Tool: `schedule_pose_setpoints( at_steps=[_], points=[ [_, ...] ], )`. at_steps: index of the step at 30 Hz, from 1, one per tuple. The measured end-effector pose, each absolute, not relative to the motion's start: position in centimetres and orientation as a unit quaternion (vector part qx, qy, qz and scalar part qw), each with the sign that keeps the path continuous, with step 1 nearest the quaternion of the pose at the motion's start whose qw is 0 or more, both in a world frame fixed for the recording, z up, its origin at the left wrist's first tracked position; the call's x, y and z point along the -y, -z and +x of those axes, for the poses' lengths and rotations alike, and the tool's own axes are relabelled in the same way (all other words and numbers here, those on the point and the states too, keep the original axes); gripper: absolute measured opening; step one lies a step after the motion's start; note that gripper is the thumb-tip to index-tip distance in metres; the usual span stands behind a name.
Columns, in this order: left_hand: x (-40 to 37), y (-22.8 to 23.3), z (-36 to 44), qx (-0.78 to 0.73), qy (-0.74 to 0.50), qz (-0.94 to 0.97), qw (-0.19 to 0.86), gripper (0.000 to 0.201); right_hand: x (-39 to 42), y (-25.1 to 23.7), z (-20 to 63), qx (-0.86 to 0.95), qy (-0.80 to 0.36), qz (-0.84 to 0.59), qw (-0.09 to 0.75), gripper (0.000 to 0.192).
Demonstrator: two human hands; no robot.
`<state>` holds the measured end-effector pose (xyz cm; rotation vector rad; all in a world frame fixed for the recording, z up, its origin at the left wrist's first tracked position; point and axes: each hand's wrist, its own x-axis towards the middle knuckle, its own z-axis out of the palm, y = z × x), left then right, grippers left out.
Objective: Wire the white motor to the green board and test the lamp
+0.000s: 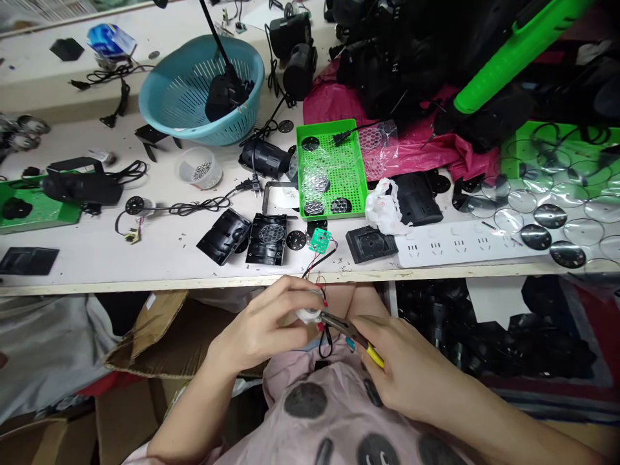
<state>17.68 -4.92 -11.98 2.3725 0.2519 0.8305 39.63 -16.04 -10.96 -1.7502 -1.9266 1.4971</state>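
Nearer than the board [320,241]: one part [309,315], small, round, whitish, with red bits at its edge; thin red and black wires [311,263] lie between it and the board. Left hand [268,323]: fingers pinching the part. Right hand [397,358]: clenched around pliers [346,327], dark metal, yellow on the handle, nose meeting the part; whether the nose grips anything cannot be told. Just beyond the board: green tray [349,171], perforated, containing mesh grilles [318,181], black discs [341,205] and one plug [340,137]. Left of the board, farther off: tub [186,174], translucent, holding many small silvery pieces [202,170]. Farther still, left of the board: blue basket [184,84], slotted, containing one black housing [219,100], a dark stem [217,39] slanting down to it.
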Motion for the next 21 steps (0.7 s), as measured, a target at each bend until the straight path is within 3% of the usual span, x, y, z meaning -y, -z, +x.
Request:
schedule_pose_setpoints(
  at_steps=[5, 9, 12, 16, 21],
  points=[
    [4.1, 13.2, 17.4, -0.062, -0.293, 0.785, 0.541, 0.010, 16.6, 11.1, 39.9, 0.689, -0.485, -0.531, 0.094, 0.021],
    [3.9, 14.6, 18.7, -0.015, -0.319, 0.635, 0.703, 0.026, 16.6, 11.2, 39.8, 0.705, -0.498, -0.484, 0.145, 0.028],
    [4.1, 14.9, 19.0, -0.066, -0.358, 0.639, 0.678, 0.024, 16.2, 11.3, 39.5, 0.662, -0.525, -0.507, 0.170, 0.019],
    [4.4, 14.1, 18.5, -0.143, -0.380, 0.740, 0.536, 0.016, 16.1, 11.4, 39.2, 0.535, -0.571, -0.589, 0.203, 0.012],
    [4.9, 13.6, 17.9, -0.186, -0.357, 0.804, 0.438, 0.014, 17.3, 11.4, 39.6, 0.163, -0.781, -0.455, 0.396, 0.030]
  ],
)
